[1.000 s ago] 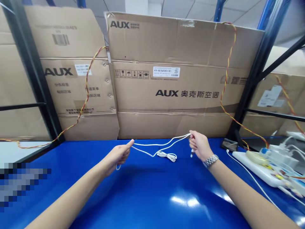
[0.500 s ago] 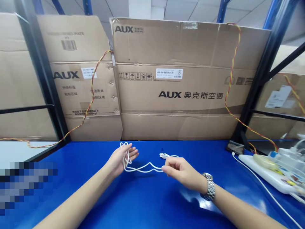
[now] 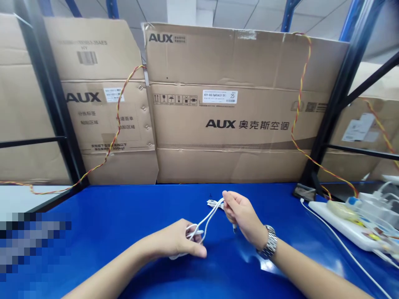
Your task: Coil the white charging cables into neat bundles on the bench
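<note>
Cables, white, numbered two at the frame's centre: one tied bundle (image 3: 213, 203) on the blue tabletop (image 3: 124, 216), and one held cable (image 3: 209, 213), thin and looped, raised between two hands. The left hand (image 3: 182, 241), lower, curled its fingers round the loops, thumb pointing right. The right hand (image 3: 239, 210), higher and wearing one watch (image 3: 269, 243), had its fingers pinched on the doubled strands.

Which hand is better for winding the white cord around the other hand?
Probably the right hand: it pinches the white cord up high, while the left hand holds the looped part.
</note>
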Motion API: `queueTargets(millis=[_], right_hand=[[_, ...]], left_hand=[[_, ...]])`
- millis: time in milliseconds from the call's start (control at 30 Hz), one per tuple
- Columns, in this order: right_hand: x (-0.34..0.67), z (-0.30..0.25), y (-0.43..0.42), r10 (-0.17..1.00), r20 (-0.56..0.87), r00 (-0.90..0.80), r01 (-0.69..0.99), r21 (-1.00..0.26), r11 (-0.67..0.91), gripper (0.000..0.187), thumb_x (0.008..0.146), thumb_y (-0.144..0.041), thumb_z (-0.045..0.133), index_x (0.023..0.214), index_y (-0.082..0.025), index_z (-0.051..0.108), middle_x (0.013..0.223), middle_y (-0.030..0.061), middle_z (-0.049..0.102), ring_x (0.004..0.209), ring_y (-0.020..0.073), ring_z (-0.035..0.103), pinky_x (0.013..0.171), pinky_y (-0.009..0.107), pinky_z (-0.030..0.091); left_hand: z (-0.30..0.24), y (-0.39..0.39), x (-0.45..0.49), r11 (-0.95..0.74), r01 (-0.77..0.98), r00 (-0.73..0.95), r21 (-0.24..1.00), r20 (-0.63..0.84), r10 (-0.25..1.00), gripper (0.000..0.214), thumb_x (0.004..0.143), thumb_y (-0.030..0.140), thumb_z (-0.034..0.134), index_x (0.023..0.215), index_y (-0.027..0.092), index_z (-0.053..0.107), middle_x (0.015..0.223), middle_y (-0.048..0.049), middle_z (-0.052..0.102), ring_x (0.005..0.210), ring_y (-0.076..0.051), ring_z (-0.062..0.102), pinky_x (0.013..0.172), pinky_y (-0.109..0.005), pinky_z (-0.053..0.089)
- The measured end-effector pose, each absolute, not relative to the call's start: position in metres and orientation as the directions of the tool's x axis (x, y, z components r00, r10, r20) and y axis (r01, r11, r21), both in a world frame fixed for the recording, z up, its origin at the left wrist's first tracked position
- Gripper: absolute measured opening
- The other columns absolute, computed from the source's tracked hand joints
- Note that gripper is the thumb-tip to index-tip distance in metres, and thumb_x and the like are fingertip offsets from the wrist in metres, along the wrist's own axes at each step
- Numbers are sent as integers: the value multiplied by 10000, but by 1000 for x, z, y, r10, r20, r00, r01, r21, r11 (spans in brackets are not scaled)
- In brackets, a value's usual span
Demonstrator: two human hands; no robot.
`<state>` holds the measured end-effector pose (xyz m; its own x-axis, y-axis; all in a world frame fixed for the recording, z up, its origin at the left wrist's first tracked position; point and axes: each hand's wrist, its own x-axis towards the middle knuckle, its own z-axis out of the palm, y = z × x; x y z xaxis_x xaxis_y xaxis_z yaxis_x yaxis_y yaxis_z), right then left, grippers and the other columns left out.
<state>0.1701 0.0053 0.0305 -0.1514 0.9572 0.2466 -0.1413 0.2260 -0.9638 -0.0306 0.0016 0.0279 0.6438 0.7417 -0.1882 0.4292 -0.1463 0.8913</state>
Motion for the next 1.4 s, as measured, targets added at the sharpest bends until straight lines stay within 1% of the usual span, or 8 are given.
queueTargets(millis=[100,300,600,733,867,1033,1233,1400], right_hand=[[171,30,7,961,234,-144,-108,-970,220,378,787,-506,467,604,-185,388,417,-97,293,346,34,192,340,177,149],[170,27,8,963,255,-82,-35,-967,253,389,784,-522,460,605,-186,382,434,-89,310,353,38,216,338,177,166],[165,32,-10,905,396,-152,141,-898,417,358,845,-470,380,607,-202,364,483,-61,341,413,78,291,404,209,254],[156,27,-26,755,455,-472,478,-588,653,326,884,-381,327,633,-194,418,547,-25,435,486,99,385,486,228,287],[142,15,-39,608,390,-691,583,-197,789,263,886,-321,324,713,-194,475,606,2,560,507,123,474,490,257,261],[131,1,-40,549,360,-755,572,-48,818,223,867,-304,362,829,-183,546,715,46,650,594,167,576,503,261,307],[136,6,-35,609,329,-721,632,-48,774,281,870,-364,362,754,-191,551,713,28,651,576,155,576,506,258,292],[137,10,-33,668,333,-665,643,-201,739,272,873,-347,374,760,-201,574,714,11,645,644,137,567,568,234,316]], left_hand=[[27,-4,-26,-195,490,604,849,-170,778,412,583,440,669,492,184,358,412,91,331,390,-49,266,367,-183,208],[18,-7,-17,-31,326,631,945,-193,751,309,707,459,526,601,177,460,522,38,504,412,-77,449,439,-201,371],[16,12,-28,66,-72,511,995,-20,860,445,605,484,666,567,209,317,421,121,244,371,-26,125,348,-169,105],[23,14,-30,35,-280,404,959,84,911,460,640,501,632,574,210,282,442,123,213,390,-30,110,367,-167,101],[19,0,-20,-51,-269,309,962,136,941,404,662,425,647,617,207,309,471,108,287,397,-37,208,390,-164,175],[9,-15,-2,-68,-140,393,988,119,912,302,677,356,656,626,185,412,531,57,470,481,-68,398,486,-185,321],[10,-6,-5,69,-283,302,957,20,953,389,735,490,539,526,190,404,378,68,383,441,-125,511,553,-262,428],[18,0,-15,121,-339,194,933,-57,979,374,689,509,582,576,193,419,349,111,311,305,-51,309,396,-206,369]])
